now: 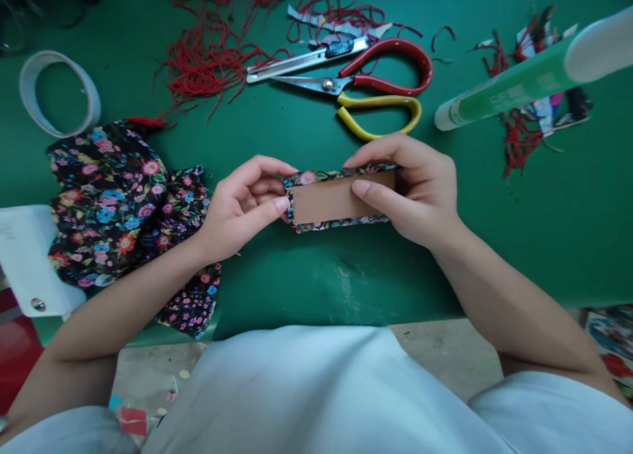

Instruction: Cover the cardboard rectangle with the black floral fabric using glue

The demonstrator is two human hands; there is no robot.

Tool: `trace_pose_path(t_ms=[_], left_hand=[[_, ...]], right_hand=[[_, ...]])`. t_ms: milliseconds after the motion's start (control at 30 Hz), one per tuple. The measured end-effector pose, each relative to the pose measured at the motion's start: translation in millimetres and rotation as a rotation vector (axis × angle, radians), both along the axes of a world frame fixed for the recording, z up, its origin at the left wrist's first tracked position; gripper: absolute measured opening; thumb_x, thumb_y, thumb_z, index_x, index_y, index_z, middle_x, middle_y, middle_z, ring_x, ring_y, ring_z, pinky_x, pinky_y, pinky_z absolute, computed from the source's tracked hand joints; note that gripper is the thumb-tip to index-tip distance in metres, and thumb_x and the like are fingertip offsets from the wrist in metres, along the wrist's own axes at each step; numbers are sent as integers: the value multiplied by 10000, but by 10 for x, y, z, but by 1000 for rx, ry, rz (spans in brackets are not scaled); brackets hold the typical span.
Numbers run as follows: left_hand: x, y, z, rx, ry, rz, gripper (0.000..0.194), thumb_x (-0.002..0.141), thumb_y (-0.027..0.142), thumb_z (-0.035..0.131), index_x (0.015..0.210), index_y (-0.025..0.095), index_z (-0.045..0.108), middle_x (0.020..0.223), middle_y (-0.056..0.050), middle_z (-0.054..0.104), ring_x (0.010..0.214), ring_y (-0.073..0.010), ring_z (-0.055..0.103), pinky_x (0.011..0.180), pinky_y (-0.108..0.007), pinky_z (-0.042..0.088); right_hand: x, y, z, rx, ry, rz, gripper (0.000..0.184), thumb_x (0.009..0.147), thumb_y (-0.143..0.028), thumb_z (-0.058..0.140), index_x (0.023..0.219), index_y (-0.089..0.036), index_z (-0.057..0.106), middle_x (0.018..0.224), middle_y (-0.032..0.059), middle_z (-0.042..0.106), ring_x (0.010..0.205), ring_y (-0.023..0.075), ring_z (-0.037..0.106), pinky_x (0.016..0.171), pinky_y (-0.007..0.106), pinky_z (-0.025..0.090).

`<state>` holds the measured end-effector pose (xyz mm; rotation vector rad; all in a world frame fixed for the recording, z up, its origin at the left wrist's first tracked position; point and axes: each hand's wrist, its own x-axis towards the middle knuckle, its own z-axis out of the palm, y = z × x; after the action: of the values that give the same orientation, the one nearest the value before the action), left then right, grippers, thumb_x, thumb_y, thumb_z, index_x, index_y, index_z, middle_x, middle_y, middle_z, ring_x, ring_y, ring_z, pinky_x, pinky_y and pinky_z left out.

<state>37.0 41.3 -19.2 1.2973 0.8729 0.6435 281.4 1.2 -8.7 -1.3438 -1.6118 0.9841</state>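
A brown rectangular piece of cardboard [326, 201], edged by black floral fabric [336, 226], is held between both hands above the green table. My left hand [244, 206] pinches the left end, its thumb on the folded fabric edge. The right end is in my right hand [415, 190], with the thumb lying on the cardboard and the fingers behind the upper fabric edge. That end is partly hidden by the hand. Beyond the piece lie scissors [336, 83] with one red and one yellow handle, and a utility knife [301, 61].
Black floral fabric [109, 203] lies bunched on the left, near a tape roll [30, 91] and a white box-like object [30, 256]. Red cords [208, 64] spread at the back. A green-and-white tube [514, 88] and scraps [524, 140] are at the right of the table [336, 295].
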Motion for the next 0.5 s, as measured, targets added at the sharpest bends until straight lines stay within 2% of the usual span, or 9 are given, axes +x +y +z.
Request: trace_pose_path(t_ms=[67, 167, 267, 333, 433, 500], left_hand=[[18, -8, 13, 34, 41, 16, 322, 820, 338, 773, 1097, 227, 654, 910, -17, 725, 759, -131, 707, 688, -217, 615], [53, -18, 55, 84, 92, 35, 287, 825, 290, 752, 1078, 210, 645, 877, -10, 718, 762, -118, 701, 680, -191, 598], [75, -24, 88, 131, 105, 64, 233, 842, 278, 730, 1049, 204, 650, 851, -7, 715, 752, -110, 698, 647, -171, 578], [81, -24, 95, 164, 120, 91, 210, 849, 289, 725, 1026, 204, 649, 838, -4, 716, 734, -107, 694, 618, -165, 562], [79, -20, 91, 209, 146, 142, 195, 863, 310, 714, 1007, 197, 648, 822, -1, 718, 729, -105, 694, 588, -156, 537], [72, -18, 85, 216, 159, 147, 189, 882, 321, 696, 1011, 189, 651, 811, -2, 719, 705, -96, 683, 562, -146, 517]], right_hand=[[-9, -14, 8, 17, -120, -24, 111, 889, -335, 674, 959, -249, 678, 952, 65, 735, 792, 196, 645, 679, 324, 496], [-26, -30, 14, 57, -252, -27, 177, 906, -385, 643, 818, -232, 642, 739, 30, 676, 637, 163, 581, 595, 311, 433], [-17, -16, 12, 106, -251, 63, 284, 918, -356, 626, 679, -213, 568, 594, -6, 575, 552, 122, 509, 549, 292, 362], [-2, 4, 13, 103, -225, 166, 310, 916, -362, 628, 654, -218, 551, 577, -10, 560, 544, 119, 496, 537, 288, 343], [3, 14, 21, 75, -210, 312, 298, 936, -382, 590, 675, -240, 567, 602, 0, 590, 568, 138, 521, 553, 298, 375], [-7, -5, 22, 120, -237, 310, 290, 946, -383, 567, 690, -246, 566, 604, 4, 586, 564, 144, 521, 561, 314, 394]])
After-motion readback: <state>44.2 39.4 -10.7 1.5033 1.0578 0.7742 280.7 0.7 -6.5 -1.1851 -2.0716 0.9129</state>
